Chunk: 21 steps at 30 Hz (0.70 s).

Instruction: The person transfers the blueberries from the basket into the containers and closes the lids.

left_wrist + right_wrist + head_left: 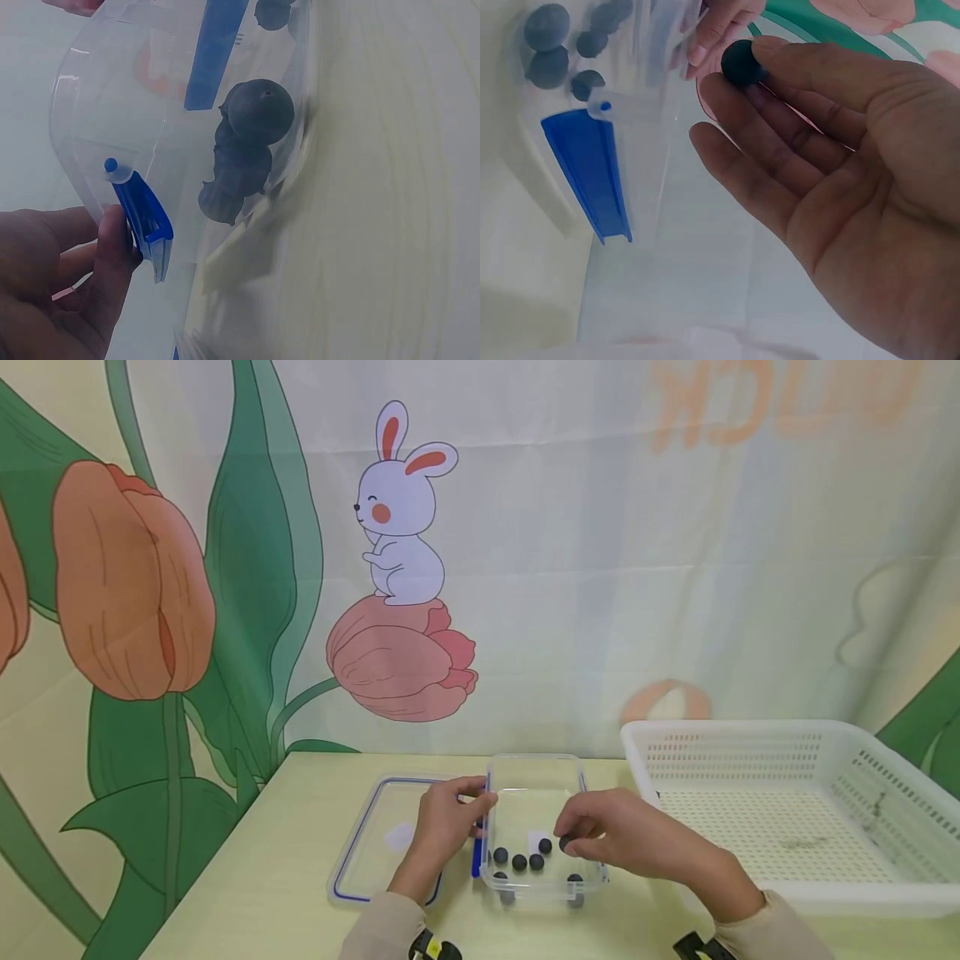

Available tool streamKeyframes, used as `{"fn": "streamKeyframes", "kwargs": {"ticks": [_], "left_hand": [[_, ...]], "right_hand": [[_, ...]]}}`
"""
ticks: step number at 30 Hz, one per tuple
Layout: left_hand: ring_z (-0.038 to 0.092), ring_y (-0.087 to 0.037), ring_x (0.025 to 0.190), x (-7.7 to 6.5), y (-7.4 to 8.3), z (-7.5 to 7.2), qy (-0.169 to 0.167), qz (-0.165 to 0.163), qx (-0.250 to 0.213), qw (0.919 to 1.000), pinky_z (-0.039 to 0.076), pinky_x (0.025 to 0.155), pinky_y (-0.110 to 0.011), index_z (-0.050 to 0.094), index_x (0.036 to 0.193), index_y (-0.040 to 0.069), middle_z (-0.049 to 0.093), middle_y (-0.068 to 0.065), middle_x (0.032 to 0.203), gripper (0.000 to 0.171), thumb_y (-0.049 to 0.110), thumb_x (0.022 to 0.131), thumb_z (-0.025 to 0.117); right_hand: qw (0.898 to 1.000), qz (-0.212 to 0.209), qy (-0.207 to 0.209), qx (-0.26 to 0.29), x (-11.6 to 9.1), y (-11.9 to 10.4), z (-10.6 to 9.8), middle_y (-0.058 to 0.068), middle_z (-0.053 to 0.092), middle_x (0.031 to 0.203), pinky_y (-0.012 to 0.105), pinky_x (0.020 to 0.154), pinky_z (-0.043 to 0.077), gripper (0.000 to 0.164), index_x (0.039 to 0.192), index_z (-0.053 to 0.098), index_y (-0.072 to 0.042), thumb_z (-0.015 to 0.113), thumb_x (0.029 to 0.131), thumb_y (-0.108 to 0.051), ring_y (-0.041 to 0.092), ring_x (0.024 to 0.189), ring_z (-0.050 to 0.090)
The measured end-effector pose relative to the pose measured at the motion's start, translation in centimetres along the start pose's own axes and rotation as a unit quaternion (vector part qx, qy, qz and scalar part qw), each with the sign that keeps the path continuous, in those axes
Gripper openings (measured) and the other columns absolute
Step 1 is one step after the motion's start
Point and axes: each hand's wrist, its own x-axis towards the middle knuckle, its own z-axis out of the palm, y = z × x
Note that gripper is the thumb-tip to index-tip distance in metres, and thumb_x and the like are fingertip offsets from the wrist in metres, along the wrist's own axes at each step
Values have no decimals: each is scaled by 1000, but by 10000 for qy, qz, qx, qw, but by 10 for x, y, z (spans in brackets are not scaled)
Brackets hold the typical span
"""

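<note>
A clear plastic food container (pixel 536 885) with blue latches stands on the table, several dark, round, blueberry-like balls (pixel 519 862) lying on its bottom. My left hand (pixel 450 827) holds the container's left wall near the rim. In the left wrist view its thumb and fingers are beside a blue latch (pixel 142 217) that hangs down. Over the container's right side, my right hand (pixel 622 831) pinches one dark ball (pixel 742 63) between thumb and fingertips. The remaining fingers of that hand are loosely bent in the right wrist view.
A clear lid (pixel 352 860) with a blue seal lies flat left of the container, partly behind my left forearm. At the right stands a large white perforated basket (pixel 750 893). Behind the table (pixel 247 860) hangs a printed curtain (pixel 547 568) with tulips and a rabbit.
</note>
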Motion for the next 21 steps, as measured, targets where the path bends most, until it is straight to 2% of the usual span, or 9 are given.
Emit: {"fn": "streamKeyframes", "kwargs": {"ticks": [5, 13, 21], "left_hand": [[67, -13, 65, 0, 0, 0, -20, 12, -36, 10000, 63, 59, -29, 73, 133, 0, 72, -11, 108, 38, 13, 98, 79], [67, -14, 65, 0, -2, 0, -8, 1, -41, 10000, 62, 59, -28, 72, 134, 0, 72, -11, 109, 39, 13, 98, 79], [67, -14, 65, -1, -1, 1, 11, 32, 7, 10000, 62, 58, -28, 72, 134, 0, 72, -11, 109, 39, 13, 97, 79]], "right_hand": [[9998, 17, -168, -42, 4, -1, 8, -10, 74, 97, 27, 75, 59, 12, 105, 74, -13, 79, 96, -8, 5, 86, 70], [9998, 62, -196, -81, 7, 3, 14, -11, 73, 96, 26, 74, 60, 12, 103, 74, -15, 80, 95, -8, 4, 84, 69], [9998, -52, -46, -166, 1, 0, 3, -11, 72, 99, 28, 76, 60, 12, 104, 73, -14, 79, 96, -8, 6, 87, 70]]}}
